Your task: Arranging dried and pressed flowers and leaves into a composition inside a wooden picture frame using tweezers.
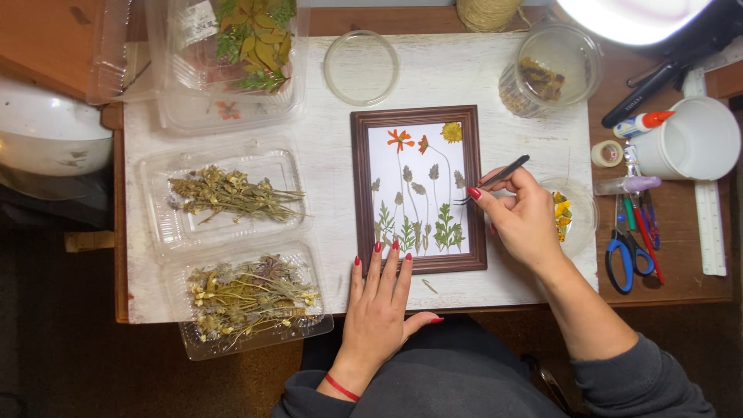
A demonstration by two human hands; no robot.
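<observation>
Whitewashed board on brown desk, right hand fingers pinching tweezers, left hand flat, fingers spread on frame

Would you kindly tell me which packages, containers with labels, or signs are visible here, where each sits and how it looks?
Labelled clamshell box: top left, clear plastic, white label, holds green and yellow leaves.
Middle clamshell: left of frame, clear, dried stems.
Lower clamshell: front left, clear, dried flowers.
Glue bottle: right side, white, orange cap.
No signs or screens.
</observation>
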